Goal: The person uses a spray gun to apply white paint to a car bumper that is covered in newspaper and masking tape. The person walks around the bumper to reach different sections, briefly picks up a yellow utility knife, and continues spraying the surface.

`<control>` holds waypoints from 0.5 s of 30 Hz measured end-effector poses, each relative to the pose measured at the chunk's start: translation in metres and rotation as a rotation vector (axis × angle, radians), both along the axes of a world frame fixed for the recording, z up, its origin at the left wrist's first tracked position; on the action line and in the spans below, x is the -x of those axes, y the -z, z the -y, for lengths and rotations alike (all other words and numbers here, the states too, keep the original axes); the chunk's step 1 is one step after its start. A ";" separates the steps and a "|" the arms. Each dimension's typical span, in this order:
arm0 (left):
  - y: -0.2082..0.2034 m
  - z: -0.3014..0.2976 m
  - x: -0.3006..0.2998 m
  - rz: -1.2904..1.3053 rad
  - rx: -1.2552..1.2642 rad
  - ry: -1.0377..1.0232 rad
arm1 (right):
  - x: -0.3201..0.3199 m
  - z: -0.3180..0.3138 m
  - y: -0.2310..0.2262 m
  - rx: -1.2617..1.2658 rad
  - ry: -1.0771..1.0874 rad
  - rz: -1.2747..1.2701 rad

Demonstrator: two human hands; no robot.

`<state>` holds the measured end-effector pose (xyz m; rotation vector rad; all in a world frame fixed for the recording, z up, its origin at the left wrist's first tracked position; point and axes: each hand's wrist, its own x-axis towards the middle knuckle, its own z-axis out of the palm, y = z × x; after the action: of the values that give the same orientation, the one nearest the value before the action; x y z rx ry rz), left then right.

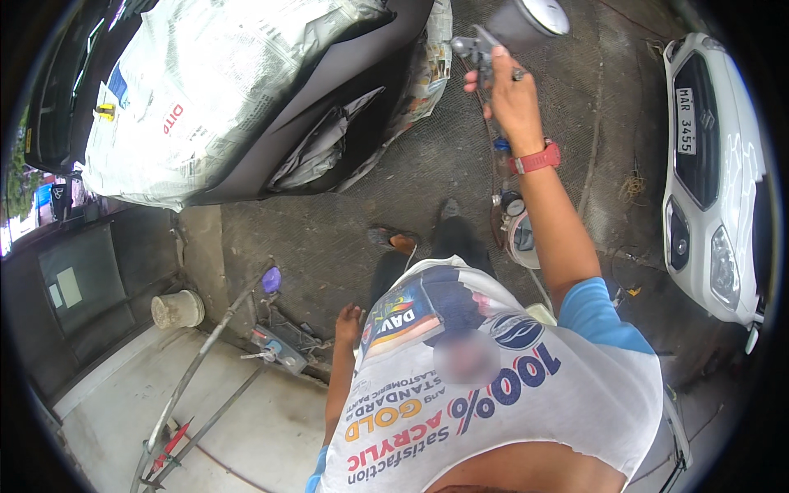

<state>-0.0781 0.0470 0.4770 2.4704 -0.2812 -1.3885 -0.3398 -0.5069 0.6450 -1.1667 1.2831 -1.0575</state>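
Note:
My right hand, stretched forward with a red watch on its wrist, is closed around a spray gun. A grey paint cup with a pale round lid is at the gun's far end, slightly blurred. To the left of the gun is a car's dark grey bumper, apart from it. Newspaper masking covers the car's upper front, and more paper fills an opening in the bumper. My left hand hangs low by my side, its fingers loosely bent, with nothing visible in it.
A white car stands at the right. Near my right side on the floor are a round container and a hose. At the left are a dirty bucket, metal poles and a grey tool-like object.

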 end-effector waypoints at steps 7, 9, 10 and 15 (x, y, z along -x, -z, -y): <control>0.012 0.009 -0.017 0.061 0.000 0.063 | -0.064 -0.052 -0.027 -0.100 -0.369 0.059; 0.004 0.018 -0.013 0.031 0.017 0.001 | -0.076 -0.069 -0.042 -0.103 -0.473 0.080; 0.001 0.022 -0.012 0.015 0.026 -0.029 | -0.083 -0.075 -0.038 -0.063 -0.510 0.092; 0.010 0.012 -0.007 0.028 0.018 -0.001 | -0.088 -0.074 -0.046 -0.103 -0.596 0.109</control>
<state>-0.0709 0.0348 0.4673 2.4764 -0.2979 -1.3460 -0.2517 -0.4329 0.6911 -1.2817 0.8121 -0.5962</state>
